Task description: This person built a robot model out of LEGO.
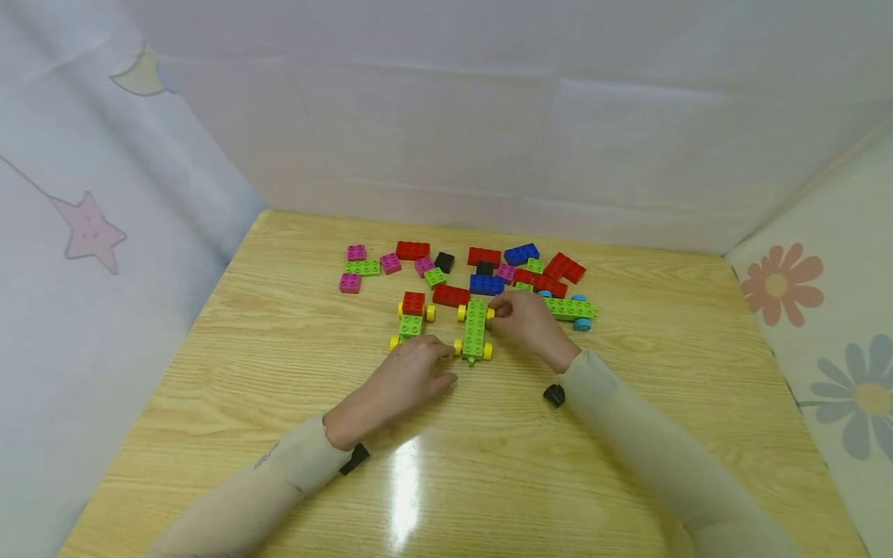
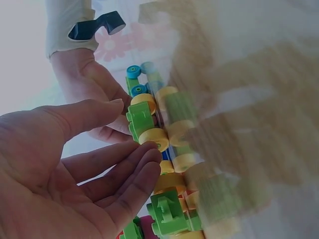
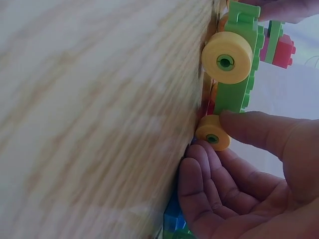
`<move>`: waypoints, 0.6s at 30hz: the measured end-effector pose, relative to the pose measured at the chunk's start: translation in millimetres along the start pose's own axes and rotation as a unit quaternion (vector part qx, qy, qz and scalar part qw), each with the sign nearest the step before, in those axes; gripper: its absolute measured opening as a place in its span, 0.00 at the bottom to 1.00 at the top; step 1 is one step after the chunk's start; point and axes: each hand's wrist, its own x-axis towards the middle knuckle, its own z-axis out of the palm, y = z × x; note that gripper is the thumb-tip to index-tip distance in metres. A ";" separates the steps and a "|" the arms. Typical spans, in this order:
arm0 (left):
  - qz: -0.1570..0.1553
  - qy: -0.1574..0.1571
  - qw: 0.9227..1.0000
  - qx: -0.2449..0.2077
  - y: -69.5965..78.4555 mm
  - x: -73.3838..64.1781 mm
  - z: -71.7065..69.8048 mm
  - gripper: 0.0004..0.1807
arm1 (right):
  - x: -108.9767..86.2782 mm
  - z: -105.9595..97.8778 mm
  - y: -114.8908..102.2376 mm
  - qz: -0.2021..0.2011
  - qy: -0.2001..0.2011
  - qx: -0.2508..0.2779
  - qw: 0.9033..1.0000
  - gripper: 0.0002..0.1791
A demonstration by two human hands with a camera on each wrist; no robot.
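In the middle of the table lies a long green toy car base (image 1: pixel 474 329) with studs on top and yellow wheels (image 3: pixel 227 57). My right hand (image 1: pixel 528 324) pinches it at its far right wheel, thumb against the green side and fingers curled by the wheel, as the right wrist view shows. My left hand (image 1: pixel 408 373) has loosely bent fingers, its fingertips (image 2: pixel 152 154) at the near left wheel; whether they touch is hard to tell. Left of the base stands a shorter green car base (image 1: pixel 411 325) carrying a red brick (image 1: pixel 414 303), partly hidden by my left hand.
Behind the cars several loose bricks are spread, among them red (image 1: pixel 451 295), blue (image 1: pixel 486 284), pink (image 1: pixel 350 283) and black ones (image 1: pixel 444 262). Right of my right hand lies another green car base (image 1: pixel 569 308) with blue wheels. The wooden table (image 1: pixel 279 333) meets a white cloth backdrop (image 1: pixel 432 139).
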 end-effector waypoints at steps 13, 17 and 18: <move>-0.016 -0.001 1.000 -0.008 -2.3 1.1 -1.0 0.23 | -18.2 -2.0 0.6 0.003 0.009 0.016 1.000 0.21; -0.019 -0.004 1.000 -0.011 -1.5 1.7 -1.2 0.24 | -31.3 -4.1 0.7 0.002 -0.023 0.011 1.000 0.20; -0.020 -0.006 1.000 -0.010 -1.1 1.8 -1.2 0.24 | -33.7 -4.5 0.7 -0.002 -0.033 0.008 0.999 0.20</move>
